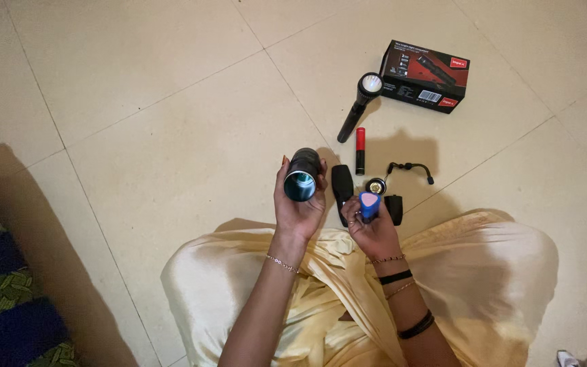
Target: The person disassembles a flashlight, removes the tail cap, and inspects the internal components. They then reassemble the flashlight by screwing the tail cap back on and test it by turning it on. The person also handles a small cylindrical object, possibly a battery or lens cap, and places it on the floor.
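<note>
A black flashlight body [303,174], its round open end glinting toward the camera, is held upright above the tiled floor, just beside a blue battery holder [369,204] with a pink, rounded-triangle end.

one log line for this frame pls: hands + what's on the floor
left hand: holds black flashlight body | right hand: holds blue cylinder | floor: black flashlight, red-black box, red tube

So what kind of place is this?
Probably a home floor: pale floor tiles, a patterned mat at the edge, and a person sitting with a flashlight and its box laid out.
</note>
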